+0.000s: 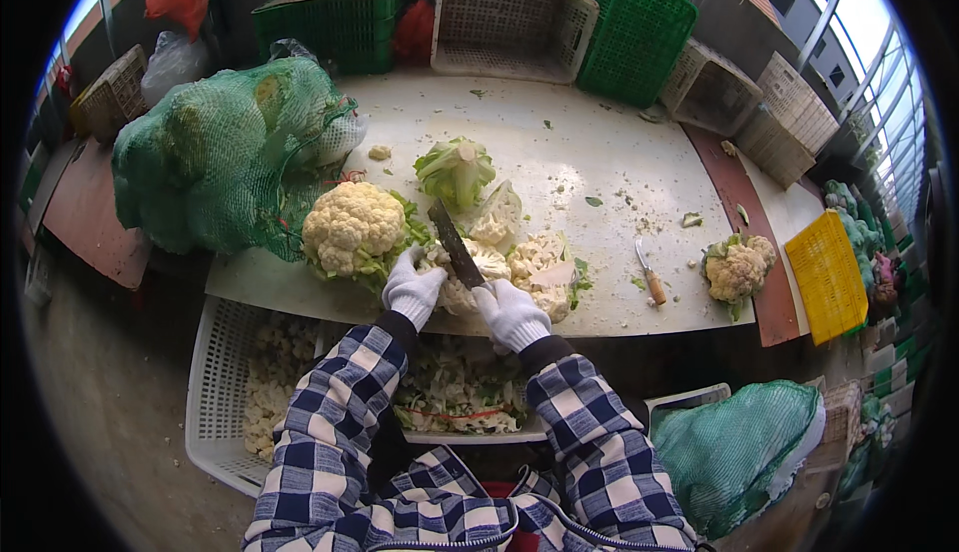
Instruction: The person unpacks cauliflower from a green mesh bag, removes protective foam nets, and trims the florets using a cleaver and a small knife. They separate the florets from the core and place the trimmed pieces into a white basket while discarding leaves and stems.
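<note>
My left hand [413, 282], in a white knit glove, rests against a cut cauliflower piece [485, 258] at the table's near edge. In my right hand [511, 308], gloved alike, is a knife with a broad dark blade [454, 243], which lies across the cut piece and points away to the left. More cut cauliflower [541, 263] sits just right of the blade. Beyond it are a pale wedge [498, 212] and a leafy head, stem up [455, 170]. A whole cauliflower [354, 228] stands left of my left hand.
A green mesh sack [217, 147] bulges at the left. Right of my hands lie a small wooden-handled knife [651, 275] and another cauliflower [738, 269]. Below the table edge are a white crate of florets [217, 402] and a container of trimmings [464, 391]. Crates [513, 27] line the back.
</note>
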A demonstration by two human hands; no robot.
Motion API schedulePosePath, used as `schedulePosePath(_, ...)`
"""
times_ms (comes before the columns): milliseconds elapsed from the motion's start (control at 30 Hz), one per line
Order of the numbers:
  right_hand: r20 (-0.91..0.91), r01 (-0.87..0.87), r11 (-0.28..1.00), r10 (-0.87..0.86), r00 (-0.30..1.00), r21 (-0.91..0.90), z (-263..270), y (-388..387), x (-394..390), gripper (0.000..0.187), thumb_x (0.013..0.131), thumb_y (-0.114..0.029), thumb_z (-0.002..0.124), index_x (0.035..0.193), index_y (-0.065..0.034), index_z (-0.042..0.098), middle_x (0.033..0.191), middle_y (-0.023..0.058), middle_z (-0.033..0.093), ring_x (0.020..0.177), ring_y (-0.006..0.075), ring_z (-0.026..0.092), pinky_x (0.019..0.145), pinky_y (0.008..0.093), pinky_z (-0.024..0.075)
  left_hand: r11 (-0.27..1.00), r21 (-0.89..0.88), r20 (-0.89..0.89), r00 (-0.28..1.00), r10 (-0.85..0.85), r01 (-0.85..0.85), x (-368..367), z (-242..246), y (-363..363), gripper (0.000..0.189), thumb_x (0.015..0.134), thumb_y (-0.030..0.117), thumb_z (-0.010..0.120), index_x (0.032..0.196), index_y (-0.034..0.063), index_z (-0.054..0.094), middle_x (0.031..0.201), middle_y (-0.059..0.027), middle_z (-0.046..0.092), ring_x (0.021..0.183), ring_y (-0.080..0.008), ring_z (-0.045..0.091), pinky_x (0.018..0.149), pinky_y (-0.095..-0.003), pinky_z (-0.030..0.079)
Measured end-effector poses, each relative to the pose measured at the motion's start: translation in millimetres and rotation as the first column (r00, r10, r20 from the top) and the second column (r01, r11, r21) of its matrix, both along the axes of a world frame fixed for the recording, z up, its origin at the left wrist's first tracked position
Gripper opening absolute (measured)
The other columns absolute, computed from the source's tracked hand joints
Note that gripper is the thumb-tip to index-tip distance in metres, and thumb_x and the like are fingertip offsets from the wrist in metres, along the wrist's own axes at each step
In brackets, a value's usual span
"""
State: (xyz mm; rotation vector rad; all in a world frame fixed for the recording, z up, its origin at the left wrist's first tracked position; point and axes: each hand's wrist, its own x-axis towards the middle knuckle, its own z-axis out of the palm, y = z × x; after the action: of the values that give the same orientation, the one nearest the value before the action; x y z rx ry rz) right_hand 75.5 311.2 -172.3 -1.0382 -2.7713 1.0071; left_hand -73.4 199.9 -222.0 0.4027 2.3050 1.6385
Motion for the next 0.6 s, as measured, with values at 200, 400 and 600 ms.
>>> schedulePosePath(200,0.003,0.066,0.960,-0.068,0.998,-0.272,17,-1,12,0.051,0.096,-0.048,0.050,0.118,-0.0034,0.061,0.086,0.0190,0.068,0.065,0.0267,0.068,0.066,0.0393,0.0549,0.953,-0.216,-0.222,0.939,-0.261,0.213,-7,23,-9,0.060,0.072,0.020,0.070,0.127,-0.0002,0.057,0.117,-0.0254,0.062,0.105,-0.0377,0.063,0.092,-0.0382,0.051)
schedulePosePath(400,-0.082,0.123,0.853,-0.189,0.978,-0.508,20,-7,23,0.048,0.097,-0.045,0.052,0.118,-0.0021,0.060,0.079,0.0141,0.066,0.053,0.0194,0.064,0.050,0.0339,0.0531,0.905,-0.336,-0.486,0.776,-0.403,0.260,-9,47,-15,0.048,0.073,0.016,0.068,0.119,0.0025,0.061,0.114,-0.0207,0.062,0.104,-0.0369,0.062,0.092,-0.0410,0.052)
schedulePosePath(600,-0.111,0.165,0.709,-0.326,0.939,-0.686,9,4,29,0.048,0.099,-0.044,0.051,0.122,-0.0028,0.055,0.072,0.0092,0.058,0.048,0.0189,0.058,0.042,0.0332,0.0510,0.919,0.158,0.065,0.925,-0.375,0.362,-39,52,-27,0.055,0.078,0.006,0.065,0.131,-0.0048,0.052,0.122,-0.0153,0.063,0.108,-0.0215,0.062,0.095,-0.0304,0.050)
